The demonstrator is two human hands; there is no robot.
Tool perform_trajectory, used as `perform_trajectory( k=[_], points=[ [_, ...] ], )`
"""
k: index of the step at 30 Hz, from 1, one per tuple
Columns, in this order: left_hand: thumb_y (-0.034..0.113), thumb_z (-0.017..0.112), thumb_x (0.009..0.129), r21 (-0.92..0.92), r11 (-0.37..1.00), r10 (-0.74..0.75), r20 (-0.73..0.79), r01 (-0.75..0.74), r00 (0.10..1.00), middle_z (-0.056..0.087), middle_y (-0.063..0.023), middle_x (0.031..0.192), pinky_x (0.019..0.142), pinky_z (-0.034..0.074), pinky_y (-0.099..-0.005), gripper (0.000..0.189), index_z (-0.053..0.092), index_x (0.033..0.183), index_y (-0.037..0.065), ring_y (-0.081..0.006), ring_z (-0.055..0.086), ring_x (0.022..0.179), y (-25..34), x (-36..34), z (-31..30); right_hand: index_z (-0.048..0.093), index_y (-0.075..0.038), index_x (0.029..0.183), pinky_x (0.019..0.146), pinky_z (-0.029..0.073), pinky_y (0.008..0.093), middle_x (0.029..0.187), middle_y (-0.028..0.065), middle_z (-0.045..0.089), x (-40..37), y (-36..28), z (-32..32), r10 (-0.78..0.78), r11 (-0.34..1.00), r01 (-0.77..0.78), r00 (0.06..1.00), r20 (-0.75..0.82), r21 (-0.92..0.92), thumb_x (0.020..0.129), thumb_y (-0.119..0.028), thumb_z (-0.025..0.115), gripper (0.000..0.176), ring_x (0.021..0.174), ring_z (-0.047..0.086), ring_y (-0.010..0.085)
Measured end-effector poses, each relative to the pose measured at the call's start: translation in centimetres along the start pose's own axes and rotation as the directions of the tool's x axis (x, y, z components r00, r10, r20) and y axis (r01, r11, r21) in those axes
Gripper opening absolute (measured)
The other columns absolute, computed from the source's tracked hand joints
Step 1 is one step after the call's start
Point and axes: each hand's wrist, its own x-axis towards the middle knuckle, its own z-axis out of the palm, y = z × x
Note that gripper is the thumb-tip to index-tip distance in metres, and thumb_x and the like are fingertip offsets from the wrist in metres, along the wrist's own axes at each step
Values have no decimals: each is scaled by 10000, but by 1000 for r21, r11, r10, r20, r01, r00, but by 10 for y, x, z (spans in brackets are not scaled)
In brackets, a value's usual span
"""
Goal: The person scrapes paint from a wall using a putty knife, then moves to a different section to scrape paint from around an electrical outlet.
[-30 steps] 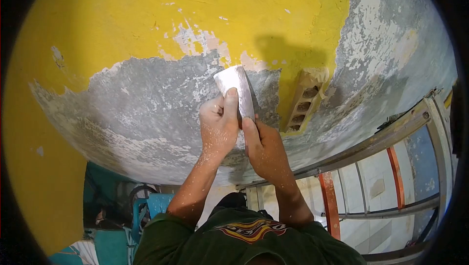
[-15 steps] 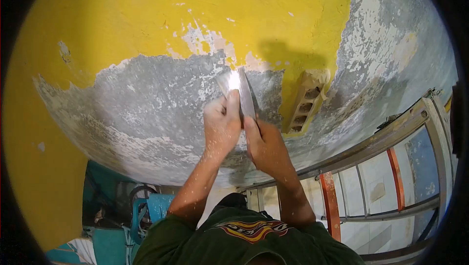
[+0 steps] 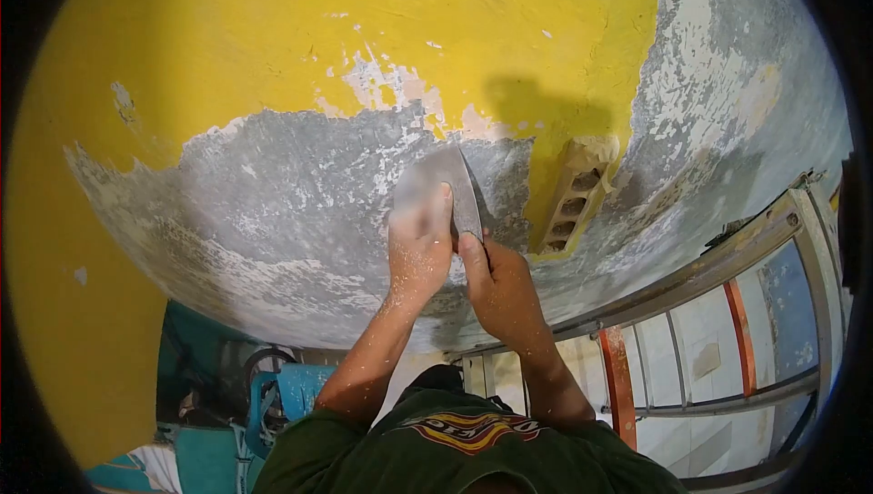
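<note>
A flat metal scraper [image 3: 463, 189] leans against the wall, its tip just under the ragged edge of the yellow paint [image 3: 409, 12]. Low on the scraper, near its handle end, my right hand [image 3: 505, 294] is closed round it with the thumb along the top; the handle itself is hidden. My left hand [image 3: 421, 253] holds the scraper's left side higher up, thumb laid on the blade and the other fingers smeared by motion. Around the blade the wall is bare grey plaster [image 3: 300, 176] with whitish flecks. Pale specks of dust cover both forearms.
Right of my hands, an opened wall box [image 3: 571, 207] with several holes sits in a yellow strip. A metal ladder or scaffold frame [image 3: 696, 285] with orange bars [image 3: 618, 385] stands at lower right. Blue and green items [image 3: 296, 389] lie at lower left.
Both hands and the scraper have moved slightly down, away from the paint edge. The bright glare on the blade is gone. My left fingers have opened out from a fist into a blur.
</note>
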Motion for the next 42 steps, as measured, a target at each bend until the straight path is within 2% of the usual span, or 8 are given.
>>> perform_trajectory(
  k=[13, 16, 25, 31, 34, 37, 39, 42],
  points=[
    [287, 494, 1055, -205, 977, -64, -46, 53, 997, 669, -64, 659, 511, 466, -264, 458, 651, 761, -27, -82, 585, 563, 19, 10, 4, 610, 48, 851, 550, 376, 317, 583, 34, 491, 9, -7, 6, -53, 993, 51, 998, 22, 105, 1054, -273, 473, 404, 571, 427, 96],
    [297, 492, 1056, -114, 993, -39, -27, 36, 999, 647, -49, 643, 506, 458, -265, 465, 643, 752, -20, -78, 571, 560, 5, 9, -2, 657, 55, 1014, 658, 474, 392, 727, 237, 624, 3, -8, 3, -9, 1000, 9, 1000, 29, -15, 1038, -243, 474, 351, 619, 597, 304],
    [312, 494, 1055, -62, 998, -26, -25, 24, 999, 605, -20, 612, 518, 447, -271, 466, 643, 769, -24, -72, 548, 559, -1, 0, -5, 629, 71, 978, 662, 464, 399, 739, 260, 611, -5, -3, 7, 55, 998, -57, 997, 53, 39, 1042, -236, 474, 350, 622, 571, 280],
    [320, 509, 1049, -225, 973, -76, -107, 50, 991, 592, -21, 590, 500, 428, -281, 493, 610, 705, -18, -69, 526, 540, 17, 7, 3, 618, 79, 963, 661, 457, 386, 711, 235, 597, 2, -6, 8, 16, 993, -27, 996, 92, 119, 1053, -275, 452, 402, 642, 537, 174],
    [324, 516, 1046, -21, 1000, -1, -73, 0, 997, 585, -17, 573, 494, 430, -280, 527, 573, 644, -12, -73, 528, 534, 2, -3, -3, 623, 73, 953, 637, 446, 366, 676, 190, 582, -7, 3, 11, 164, 976, -177, 981, 108, 126, 1056, -292, 442, 420, 619, 511, 170],
    [333, 519, 1045, -6, 1000, 18, -125, -19, 992, 535, -3, 547, 471, 385, -293, 543, 557, 625, -9, -65, 466, 521, -3, 8, -1, 563, -30, 759, 432, 341, 260, 558, -18, 473, 3, 1, 7, 92, 988, -103, 991, 97, 117, 1067, -331, 436, 449, 447, 426, 66],
    [328, 521, 1042, -176, 984, -21, -174, -10, 985, 460, 3, 522, 460, 346, -314, 539, 541, 624, -10, -64, 399, 519, 24, 10, 9, 557, -35, 757, 414, 338, 260, 547, -18, 465, 3, 5, 13, -2, 980, -12, 997, 72, 201, 1067, -339, 438, 450, 424, 418, 69],
    [315, 527, 1038, 129, 990, 63, -95, -50, 994, 465, -13, 524, 462, 355, -321, 525, 540, 632, -18, -66, 405, 515, 8, 1, -4, 589, 29, 853, 526, 384, 310, 575, 48, 489, -3, 4, 10, 110, 970, -132, 987, 116, 203, 1062, -298, 449, 413, 533, 448, 110]
  ],
)
